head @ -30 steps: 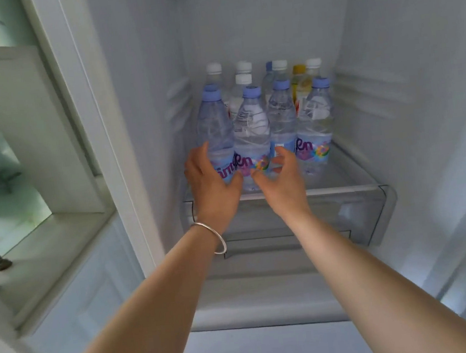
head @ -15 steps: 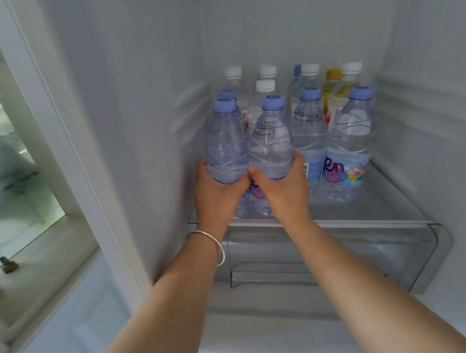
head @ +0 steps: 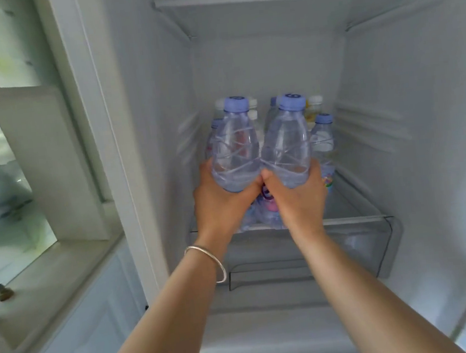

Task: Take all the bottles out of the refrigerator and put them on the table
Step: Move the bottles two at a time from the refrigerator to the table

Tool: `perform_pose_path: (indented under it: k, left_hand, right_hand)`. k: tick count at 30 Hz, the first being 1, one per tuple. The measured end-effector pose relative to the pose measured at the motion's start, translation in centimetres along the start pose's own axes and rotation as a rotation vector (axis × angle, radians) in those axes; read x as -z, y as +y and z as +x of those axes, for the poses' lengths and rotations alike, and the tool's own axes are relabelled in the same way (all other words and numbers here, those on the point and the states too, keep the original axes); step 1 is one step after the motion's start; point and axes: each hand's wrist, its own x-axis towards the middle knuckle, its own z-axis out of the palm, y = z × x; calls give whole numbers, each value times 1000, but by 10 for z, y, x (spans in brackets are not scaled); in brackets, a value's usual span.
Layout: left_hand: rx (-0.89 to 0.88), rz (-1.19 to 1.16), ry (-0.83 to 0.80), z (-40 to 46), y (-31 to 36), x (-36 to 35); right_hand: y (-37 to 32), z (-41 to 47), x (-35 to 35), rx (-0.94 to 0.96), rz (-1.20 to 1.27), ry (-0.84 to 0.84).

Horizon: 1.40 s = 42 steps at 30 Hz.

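Half a second ago both hands were closing around the lower bodies of two front-row water bottles that stood on the glass shelf (head: 355, 219); now those two are raised above it, their blue caps well higher than the caps left behind. The left hand (head: 217, 201) is wrapped around the base of the left water bottle (head: 235, 153), and the right hand (head: 298, 195) is wrapped around the right water bottle (head: 285, 148). The two bottles touch side by side, and the thumbs meet between them.

Both sit upright, tipped slightly toward the camera, above the front edge of the glass shelf and inside the refrigerator — lifted, by the look of it, but not yet out. Motion blur on the fridge walls suggests the view is moving.

Behind them on the glass shelf the rest wait: a blue-capped bottle (head: 323, 140) just to the right of the lifted pair, another partly hidden at the left, and white- and yellow-capped ones at the back, mostly blocked from view.

So the first pair is secured and the task has barely begun. The table is out of sight, so the carry will need a turn away from the shelf — and several more trips after it.
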Motion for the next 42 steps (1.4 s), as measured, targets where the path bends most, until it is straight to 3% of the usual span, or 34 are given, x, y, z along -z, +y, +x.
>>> perform_pose_path:
  k: [6,13,26,36,42]
  left_hand:
    - [22,-64,-192,-64,5,20]
    - [110,-153,-541,-177,7,20]
    - [172,-453,-1207,-415,122,-33]
    - [292,-571,-1390,-643,229,-65]
    - [353,-554,-1452,-727,264,-99]
  right_hand:
    - [-27,-77,47,-61,-105,112]
    - [-50,-195,145,-220,-278,302]
    - [-140,-378,371,-249,-437,776]
    - [-218,-523,567,-364,-605,891]
    - [-237,-565,656,-439,-607,963]
